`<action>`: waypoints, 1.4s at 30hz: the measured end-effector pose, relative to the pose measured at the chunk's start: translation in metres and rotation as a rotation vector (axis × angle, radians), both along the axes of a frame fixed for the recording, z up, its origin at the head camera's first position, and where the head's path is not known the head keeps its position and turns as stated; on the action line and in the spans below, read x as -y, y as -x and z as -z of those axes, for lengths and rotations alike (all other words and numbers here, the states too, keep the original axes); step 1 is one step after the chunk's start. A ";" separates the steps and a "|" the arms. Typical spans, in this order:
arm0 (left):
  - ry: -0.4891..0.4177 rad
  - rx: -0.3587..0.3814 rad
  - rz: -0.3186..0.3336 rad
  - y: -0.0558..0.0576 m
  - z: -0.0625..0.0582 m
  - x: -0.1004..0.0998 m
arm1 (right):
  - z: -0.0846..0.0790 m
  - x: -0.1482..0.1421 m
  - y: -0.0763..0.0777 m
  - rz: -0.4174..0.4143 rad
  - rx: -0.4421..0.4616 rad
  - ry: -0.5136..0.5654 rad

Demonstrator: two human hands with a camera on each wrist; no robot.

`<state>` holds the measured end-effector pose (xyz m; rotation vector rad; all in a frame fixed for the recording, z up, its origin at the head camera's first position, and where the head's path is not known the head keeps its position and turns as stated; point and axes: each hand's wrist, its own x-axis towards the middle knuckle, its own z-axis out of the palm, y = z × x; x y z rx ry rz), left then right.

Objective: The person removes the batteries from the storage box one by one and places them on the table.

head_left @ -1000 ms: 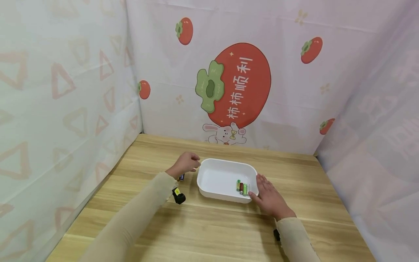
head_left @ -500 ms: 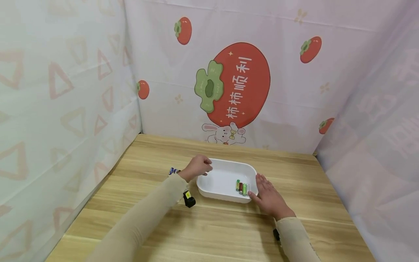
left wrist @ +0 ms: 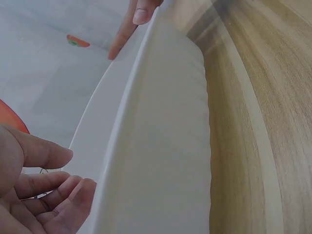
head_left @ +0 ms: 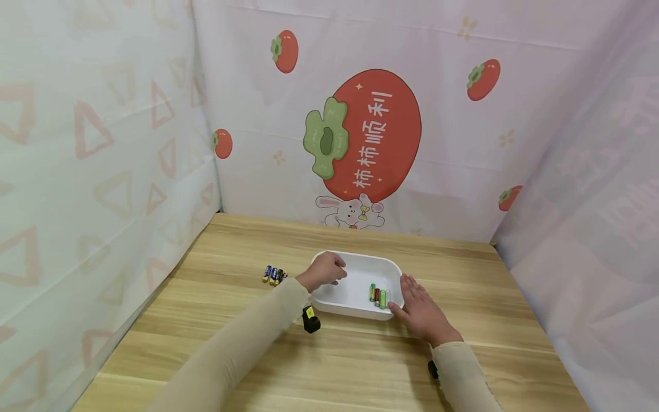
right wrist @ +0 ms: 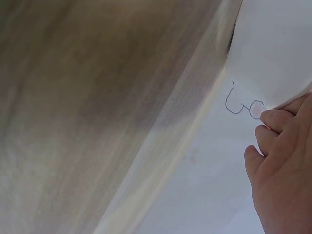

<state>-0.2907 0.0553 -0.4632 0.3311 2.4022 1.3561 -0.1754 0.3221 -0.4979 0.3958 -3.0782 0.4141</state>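
Note:
A white rectangular tray (head_left: 355, 312) stands on the table, with a row of several AA batteries (head_left: 380, 297), green, red and pale, lying in its right end. My left hand (head_left: 325, 270) hovers over the tray's left part, its fingers loosely bent. In the left wrist view its thumb (left wrist: 48, 153) stands apart from the fingers, and nothing shows between them. My right hand (head_left: 424, 312) rests against the tray's right end with straight fingers, thumb at the front right corner. Left of the tray, several blue and dark batteries (head_left: 273, 275) lie side by side on the table, partly hidden behind the left wrist.
The wood-grain table (head_left: 350, 366) is enclosed by white printed cloth on the left, back and right. The back cloth (head_left: 443, 149) carries a large red persimmon print. A black wrist camera (head_left: 311, 320) sits on the left sleeve.
My left hand has moved right, from beside the batteries on the table to over the tray, uncovering those batteries. My right hand has stayed at the tray's right end.

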 end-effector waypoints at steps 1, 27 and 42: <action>0.004 0.002 0.001 -0.001 0.001 -0.002 | 0.000 0.000 0.000 0.000 0.003 0.001; 0.092 0.053 0.053 -0.009 0.022 -0.049 | -0.001 0.000 -0.001 0.004 -0.002 0.021; 0.155 0.067 0.074 -0.013 0.025 -0.070 | 0.004 -0.002 0.000 0.002 -0.009 0.003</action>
